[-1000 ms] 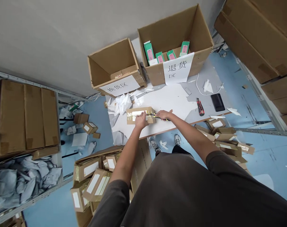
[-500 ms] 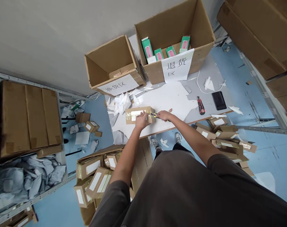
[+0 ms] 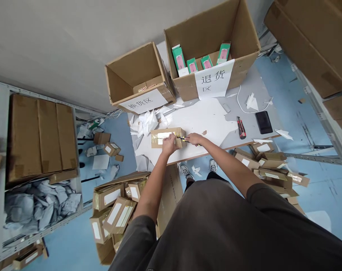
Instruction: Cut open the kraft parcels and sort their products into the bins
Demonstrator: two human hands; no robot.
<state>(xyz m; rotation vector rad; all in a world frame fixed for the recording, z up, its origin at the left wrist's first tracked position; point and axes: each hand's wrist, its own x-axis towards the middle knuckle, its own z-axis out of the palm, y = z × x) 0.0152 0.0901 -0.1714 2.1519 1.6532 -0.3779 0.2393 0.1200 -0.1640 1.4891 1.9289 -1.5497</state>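
Observation:
A small taped cardboard box (image 3: 156, 142) with a white label lies on the white-covered table in front of me. My left hand (image 3: 169, 145) grips its near side, with the fingers over the top. My right hand (image 3: 193, 138) is closed around a slim black-and-yellow utility knife (image 3: 184, 139), whose tip meets the box's taped right end. The blade itself is too small to make out. A red-and-black utility knife (image 3: 241, 128) lies farther right on the table, beside a dark phone (image 3: 263, 122).
Two large labelled cartons stand at the back: a smaller one (image 3: 142, 103) and a bigger one (image 3: 184, 88) holding green-and-pink boxes. Crumpled white paper (image 3: 146, 122) lies behind the small box. A carton of parcels (image 3: 120, 216) is at lower left. Opened boxes (image 3: 272, 173) litter the floor at right.
The camera view has shifted slightly. The knife and my right hand have moved a little at the box's right end, while my left hand keeps its hold on the box.

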